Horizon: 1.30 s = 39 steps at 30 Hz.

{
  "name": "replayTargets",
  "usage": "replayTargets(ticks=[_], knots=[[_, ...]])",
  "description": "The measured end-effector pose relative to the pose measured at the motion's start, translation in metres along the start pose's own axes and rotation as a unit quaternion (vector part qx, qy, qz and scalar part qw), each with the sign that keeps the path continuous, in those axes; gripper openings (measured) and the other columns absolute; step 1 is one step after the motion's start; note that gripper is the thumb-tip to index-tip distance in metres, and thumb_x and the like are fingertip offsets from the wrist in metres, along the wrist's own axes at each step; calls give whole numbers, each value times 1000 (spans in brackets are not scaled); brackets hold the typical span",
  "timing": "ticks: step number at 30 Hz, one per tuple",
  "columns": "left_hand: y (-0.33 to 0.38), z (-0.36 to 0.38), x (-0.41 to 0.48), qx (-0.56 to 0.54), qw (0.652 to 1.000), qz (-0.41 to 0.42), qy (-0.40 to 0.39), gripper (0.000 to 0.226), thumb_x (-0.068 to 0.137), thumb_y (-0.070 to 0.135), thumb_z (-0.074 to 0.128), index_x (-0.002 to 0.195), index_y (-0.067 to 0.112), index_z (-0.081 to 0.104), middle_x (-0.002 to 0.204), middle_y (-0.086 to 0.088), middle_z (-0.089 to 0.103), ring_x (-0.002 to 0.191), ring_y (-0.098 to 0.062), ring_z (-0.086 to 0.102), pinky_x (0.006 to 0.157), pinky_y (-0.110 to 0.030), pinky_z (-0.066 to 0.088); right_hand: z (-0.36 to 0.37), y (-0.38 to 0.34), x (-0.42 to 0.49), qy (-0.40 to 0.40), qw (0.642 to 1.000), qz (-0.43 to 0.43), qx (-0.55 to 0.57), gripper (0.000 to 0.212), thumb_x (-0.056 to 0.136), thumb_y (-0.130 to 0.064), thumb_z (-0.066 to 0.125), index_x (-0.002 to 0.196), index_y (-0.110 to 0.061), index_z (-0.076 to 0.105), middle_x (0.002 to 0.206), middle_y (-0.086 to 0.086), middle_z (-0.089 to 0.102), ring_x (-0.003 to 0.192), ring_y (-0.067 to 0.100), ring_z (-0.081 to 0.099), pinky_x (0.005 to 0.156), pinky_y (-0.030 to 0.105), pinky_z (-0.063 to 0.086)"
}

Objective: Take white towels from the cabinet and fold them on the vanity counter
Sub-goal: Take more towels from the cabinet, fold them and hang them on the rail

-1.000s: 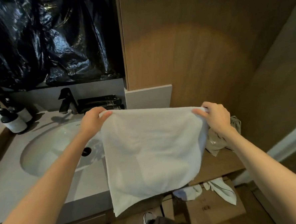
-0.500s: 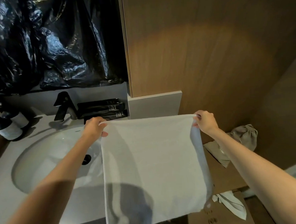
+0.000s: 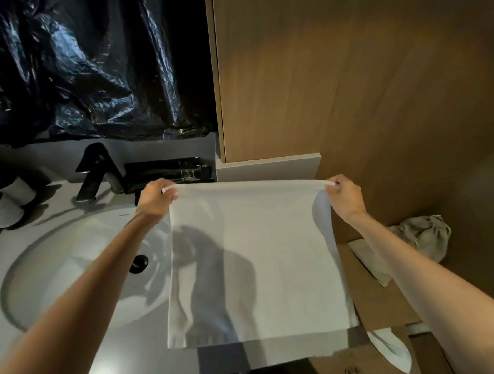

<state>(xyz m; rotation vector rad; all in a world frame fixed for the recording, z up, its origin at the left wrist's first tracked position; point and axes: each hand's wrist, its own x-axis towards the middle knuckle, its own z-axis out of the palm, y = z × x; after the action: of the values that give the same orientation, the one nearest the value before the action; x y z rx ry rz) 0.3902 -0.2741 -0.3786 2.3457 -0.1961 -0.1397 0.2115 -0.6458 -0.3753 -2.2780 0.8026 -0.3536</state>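
My left hand point(image 3: 154, 199): fingers and thumb curled, pinching the top left corner of the white towel point(image 3: 259, 258).
My right hand point(image 3: 345, 198): thumb and fingers pinching the top right corner, knuckles turned toward me.
Towel: stretched flat between my hands, top edge taut and level. It hangs over the right part of the vanity counter point(image 3: 134, 352); I cannot tell whether its lower edge touches the surface.
Shadows: dark shapes fall across the towel's left half.
Sink basin point(image 3: 57, 270): left of the towel, under my left forearm, with a black drain point(image 3: 138, 264) near its middle.
Faucet point(image 3: 97, 173): black, behind the basin, just beside dark tubes point(image 3: 166, 171) lying against the back wall.
Dispenser bottles point(image 3: 1, 207): two, at the far left.
Above the sink: crumpled black plastic sheeting point(image 3: 88, 66).
Right side: a wooden panel point(image 3: 349, 79), a lower wooden shelf point(image 3: 371, 303), and a beige drawstring bag point(image 3: 425, 233) on it, behind my right forearm.
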Motion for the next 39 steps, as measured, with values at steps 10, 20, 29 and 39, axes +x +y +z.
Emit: replayTargets(ticks=[10, 20, 29, 39], knots=[[-1, -19, -75, -48, 992, 112, 41, 12, 94, 8, 55, 101, 13, 63, 104, -5, 57, 103, -26, 56, 86, -27, 43, -26, 3, -73, 65, 992, -34, 102, 9, 92, -5, 54, 99, -7, 59, 92, 5, 59, 77, 15, 52, 60, 15, 39], [-36, -6, -212, -106, 987, 101, 69, 14, 84, 3, 62, 80, 16, 60, 97, -3, 51, 86, -10, 51, 72, -11, 40, -23, 48, -181, 84, 992, -68, 72, 6, 89, -1, 57, 90, -7, 59, 94, 1, 53, 78, 7, 49, 61, 10, 37], [-80, 15, -246, -13, 997, 67, -20, 20, 77, 3, 68, 72, 18, 57, 90, -6, 54, 83, -18, 52, 62, -12, 35, 12, 104, -208, -29, 999, 39, -23, 18, 92, 0, 47, 91, -14, 58, 101, 9, 61, 87, 20, 54, 72, 27, 40], [-65, 16, -215, -150, 984, -92, -8, 43, 92, 30, 63, 126, 9, 47, 117, -6, 51, 99, -21, 54, 82, -31, 43, 10, 82, -190, -3, 985, 136, 107, 36, 90, -18, 65, 118, -8, 45, 112, 5, 47, 101, 20, 48, 80, 31, 42]])
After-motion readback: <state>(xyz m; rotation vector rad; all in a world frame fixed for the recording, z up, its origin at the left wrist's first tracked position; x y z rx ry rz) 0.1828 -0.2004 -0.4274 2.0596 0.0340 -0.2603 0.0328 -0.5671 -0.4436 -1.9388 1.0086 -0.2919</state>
